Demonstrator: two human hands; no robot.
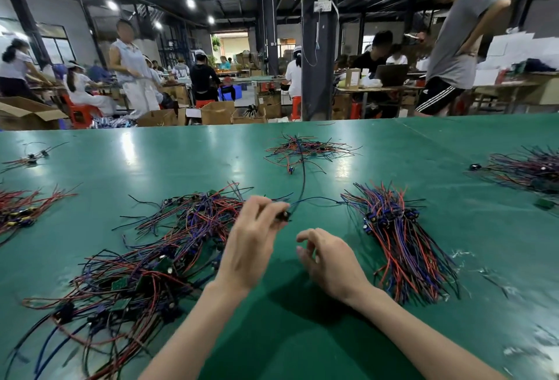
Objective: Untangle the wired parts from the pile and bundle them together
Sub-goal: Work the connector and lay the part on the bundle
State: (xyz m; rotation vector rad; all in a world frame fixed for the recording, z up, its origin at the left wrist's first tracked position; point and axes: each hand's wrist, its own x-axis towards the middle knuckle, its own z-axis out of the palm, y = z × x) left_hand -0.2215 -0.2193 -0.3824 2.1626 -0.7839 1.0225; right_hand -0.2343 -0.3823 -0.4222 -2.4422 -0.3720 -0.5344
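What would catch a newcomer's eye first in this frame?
The big tangled pile of red, blue and black wires sprawls at lower left on the green table. The left hand pinches one wired part at centre, the right hand empty beside it. A combed bundle lies to the right.

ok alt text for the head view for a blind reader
A person's left-hand grip pinches a small black wired part above a green table; the right-hand grip hovers beside it, loosely curled and empty. A tangled pile of red, blue and black wires lies left, a straighter bundle right.
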